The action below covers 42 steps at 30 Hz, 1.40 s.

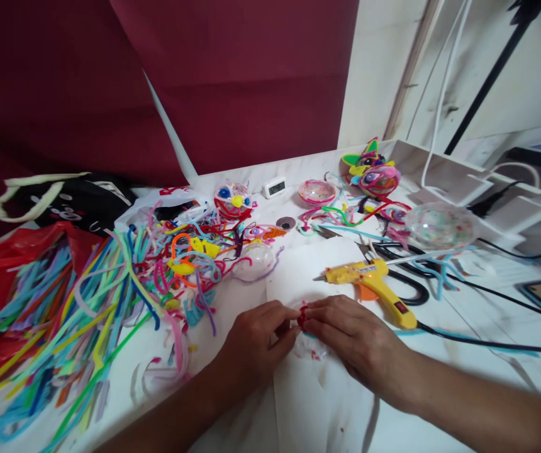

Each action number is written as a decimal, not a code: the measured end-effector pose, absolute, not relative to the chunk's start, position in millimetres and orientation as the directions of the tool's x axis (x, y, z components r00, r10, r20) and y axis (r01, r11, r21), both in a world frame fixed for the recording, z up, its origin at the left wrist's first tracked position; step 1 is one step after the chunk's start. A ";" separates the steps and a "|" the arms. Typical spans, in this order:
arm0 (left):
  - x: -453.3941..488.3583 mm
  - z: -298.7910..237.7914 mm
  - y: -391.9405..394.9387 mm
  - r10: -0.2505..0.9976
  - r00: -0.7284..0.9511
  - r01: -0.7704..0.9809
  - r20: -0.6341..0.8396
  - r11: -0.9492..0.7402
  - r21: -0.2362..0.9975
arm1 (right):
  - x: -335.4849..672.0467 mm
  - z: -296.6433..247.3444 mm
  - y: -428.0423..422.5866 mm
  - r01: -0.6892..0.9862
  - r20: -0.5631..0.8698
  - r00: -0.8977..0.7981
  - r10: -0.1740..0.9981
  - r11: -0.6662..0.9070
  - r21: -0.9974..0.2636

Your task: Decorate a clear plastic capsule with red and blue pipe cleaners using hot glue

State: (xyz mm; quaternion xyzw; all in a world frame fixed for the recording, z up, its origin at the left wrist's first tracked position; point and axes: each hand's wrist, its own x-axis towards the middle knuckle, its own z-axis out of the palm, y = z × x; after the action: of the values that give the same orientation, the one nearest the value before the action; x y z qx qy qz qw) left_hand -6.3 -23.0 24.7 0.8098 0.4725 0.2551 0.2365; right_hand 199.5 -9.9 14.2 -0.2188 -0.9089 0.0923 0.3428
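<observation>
Over a sheet of white paper point(299, 402), my left hand point(261, 333) and my right hand point(353, 336) meet with fingertips together. Between them is a small red pipe cleaner piece point(302, 316), pinched from both sides. Below the fingers sits a clear plastic dome point(312, 349) with red marks, partly covered by my right hand. A yellow hot glue gun point(369, 277) lies just beyond my right hand, its nozzle pointing left. Black-handled scissors point(407, 289) rest behind and partly under it.
Loose pipe cleaners point(95, 302) spread across the left, some in a red bag point(77, 242). Decorated domes point(233, 200) and a bigger clear dome point(440, 225) stand farther back. A small digital clock point(275, 187) is near the wall. The glue gun's black cord point(487, 346) runs right.
</observation>
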 end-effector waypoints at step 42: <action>-6.4 24.6 -22.4 0.908 0.396 0.668 0.137 -0.388 0.635 | 199.4 13.8 -8.2 0.359 0.555 -0.681 0.478 0.878 -0.316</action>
State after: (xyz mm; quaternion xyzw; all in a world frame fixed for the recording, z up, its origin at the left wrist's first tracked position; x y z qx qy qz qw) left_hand -6.4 -22.4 24.6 0.7976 0.4940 0.2403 0.2492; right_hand 199.4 -8.2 13.8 -0.2294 -0.9123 0.0909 0.3270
